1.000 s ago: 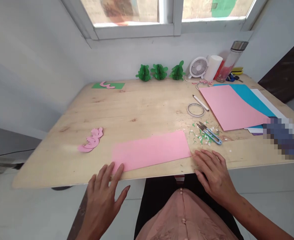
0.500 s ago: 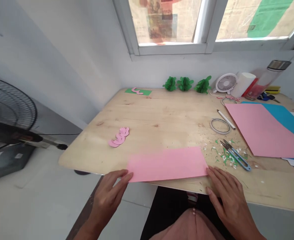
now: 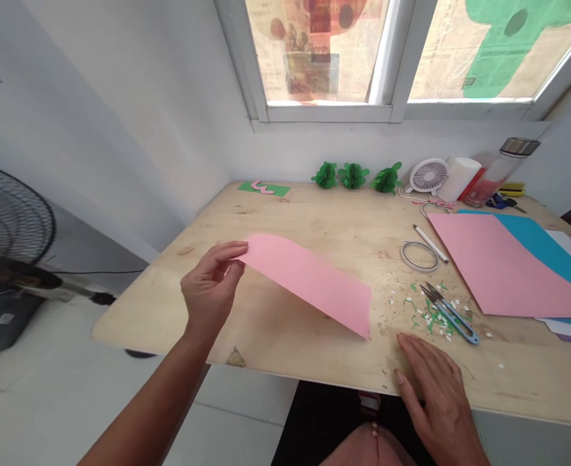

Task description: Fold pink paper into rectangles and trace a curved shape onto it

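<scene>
My left hand (image 3: 212, 281) pinches the left end of a pink paper strip (image 3: 309, 278) and holds that end above the wooden table. The strip sags to the right, its far right corner low by the tabletop. My right hand (image 3: 434, 388) rests at the table's front edge, fingers stretched out and holding nothing. Thread snips (image 3: 450, 314) with light blue handles lie just beyond it, among green and white paper scraps (image 3: 436, 320). The pink curly cut-outs seen earlier on the left are hidden behind the left hand and the strip.
A tape roll (image 3: 419, 257) and white pen (image 3: 431, 244) lie left of large pink sheets (image 3: 503, 265) and blue paper (image 3: 542, 243). At the back stand green paper shapes (image 3: 353, 176), a small fan (image 3: 428, 176) and a bottle (image 3: 502, 171). A green strip (image 3: 278, 190) carries a pink curl.
My left hand has raised the strip's left end and moved it up and away from the table edge. My right hand has come off the strip. The view has tilted slightly upward.
</scene>
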The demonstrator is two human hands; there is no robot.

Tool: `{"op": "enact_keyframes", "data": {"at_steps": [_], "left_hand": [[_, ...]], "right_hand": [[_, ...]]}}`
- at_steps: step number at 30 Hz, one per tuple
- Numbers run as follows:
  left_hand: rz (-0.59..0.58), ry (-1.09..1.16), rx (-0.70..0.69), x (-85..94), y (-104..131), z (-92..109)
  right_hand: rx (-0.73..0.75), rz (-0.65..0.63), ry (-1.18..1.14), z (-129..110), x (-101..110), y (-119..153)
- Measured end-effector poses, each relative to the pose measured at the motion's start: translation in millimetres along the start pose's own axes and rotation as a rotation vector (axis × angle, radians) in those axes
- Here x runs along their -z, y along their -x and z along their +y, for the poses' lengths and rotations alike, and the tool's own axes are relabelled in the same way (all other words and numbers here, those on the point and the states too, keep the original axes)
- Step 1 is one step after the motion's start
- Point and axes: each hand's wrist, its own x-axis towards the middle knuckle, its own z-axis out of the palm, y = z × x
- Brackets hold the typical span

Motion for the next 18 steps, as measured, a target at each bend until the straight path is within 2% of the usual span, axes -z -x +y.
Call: {"op": "enact_keyframes", "data": {"at_steps": [3,4,6,8,11,14,18], "left_hand": [[0.037,-0.051,0.003,-0.8,5.5,-10.2],[0.01,-0.101,0.02,1.7,10.6,-16.3],[-0.134,-0.259,0.001,9.1,23.6,-30.6],[-0.211,-0.332,-0.017,17.3,37.6,-43.9],[-0.349,-0.493,-0.117,26.0,55.2,-54.8],[-0.386,-0.618,-0.246,28.5,64.0,-51.1],[-0.371,-0.706,-0.515,25.8,64.4,-21.5]], "right_hand": [[-0.001,0.006,-0.002,-0.4,-1.3,-0.1],[-0.004,0.008,-0.003,-0.8,-1.6,-0.5],[-0.001,0.015,-0.003,-1.7,-2.1,-1.5],[0.005,0.017,0.003,-2.7,-2.4,-2.1],[0.004,0.015,0.014,-3.1,-2.2,-1.6],[-0.003,0.013,0.009,-2.3,-1.8,-1.3],[-0.007,0.026,-0.047,-8.0,-1.7,-12.2]]}}
